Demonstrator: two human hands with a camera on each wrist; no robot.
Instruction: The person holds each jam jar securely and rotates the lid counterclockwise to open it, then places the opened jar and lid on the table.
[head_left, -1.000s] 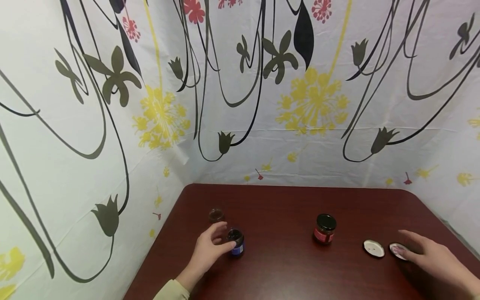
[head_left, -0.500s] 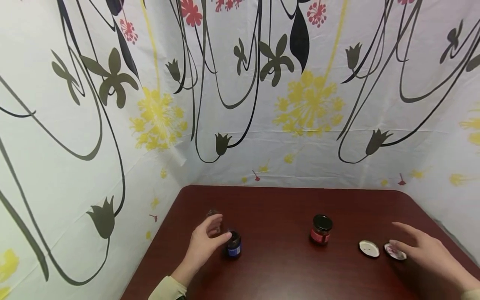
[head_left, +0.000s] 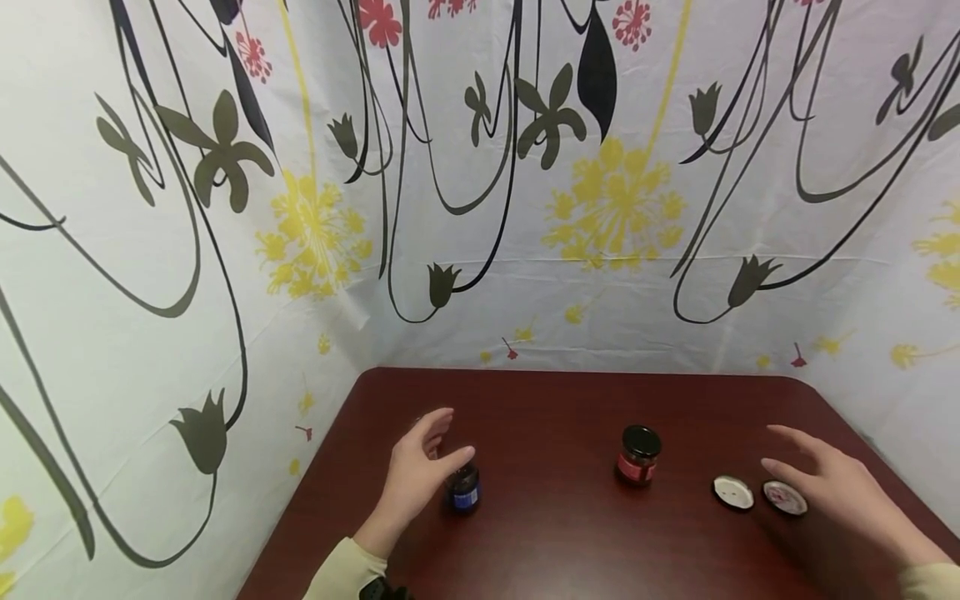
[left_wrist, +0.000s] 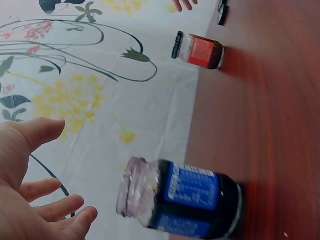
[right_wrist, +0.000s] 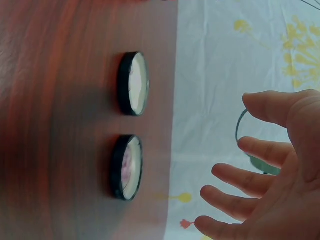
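My left hand (head_left: 411, 477) hovers above and beside a jar with a blue label (head_left: 464, 489), its fingers spread and holding nothing. In the left wrist view this jar (left_wrist: 187, 200) stands lidless, with purplish smears inside its glass neck and dark contents below. Over on the right, my right hand (head_left: 843, 492) is raised over two jar lids, fingers loosely apart. Both lids lie with their pale insides up: a plain white one (right_wrist: 137, 85) and one with a pinkish-purple stain (right_wrist: 129, 167). The right wrist view shows the fingers clear of both lids.
A jar with a red label and dark lid (head_left: 639, 456) stands between the hands, left of the lids. The dark red-brown table (head_left: 555, 542) ends at a flower-patterned cloth (head_left: 480, 250) hung behind it and along the left.
My left hand has risen away from the blue-label jar and now hides the small clear jar behind it. My right hand has lifted off the stained lid.
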